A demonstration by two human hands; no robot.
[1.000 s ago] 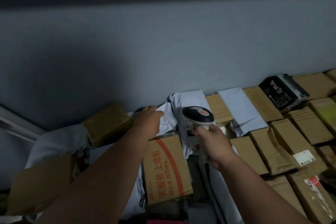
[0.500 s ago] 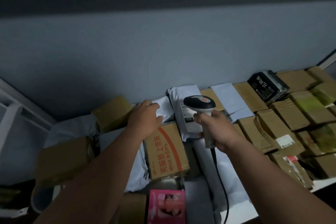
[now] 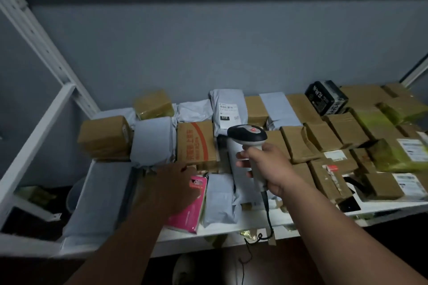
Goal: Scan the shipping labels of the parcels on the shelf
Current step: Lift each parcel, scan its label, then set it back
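Observation:
My right hand [image 3: 266, 164] grips the handle of a grey barcode scanner [image 3: 246, 134] with a black head, held above the middle of the shelf. Just beyond the scanner's head lies a grey mailer bag [image 3: 228, 108] with a white shipping label [image 3: 228, 111] facing up. My left hand [image 3: 172, 182] lies low at the front, over a pink parcel [image 3: 192, 206], fingers spread and blurred. Behind it stands a cardboard box with red print [image 3: 195, 143].
The white shelf [image 3: 254, 222] is packed with several brown boxes and grey bags. A black box [image 3: 325, 97] stands at the back right. Labelled parcels [image 3: 412, 150] lie at the far right. A white upright frame [image 3: 37, 127] rises at the left. The scanner cable [image 3: 266, 220] hangs over the front edge.
My left hand left the grey bag at the back and came down to the pink parcel at the front. The view pulled back and down, showing the whole shelf. The scanner stays gripped.

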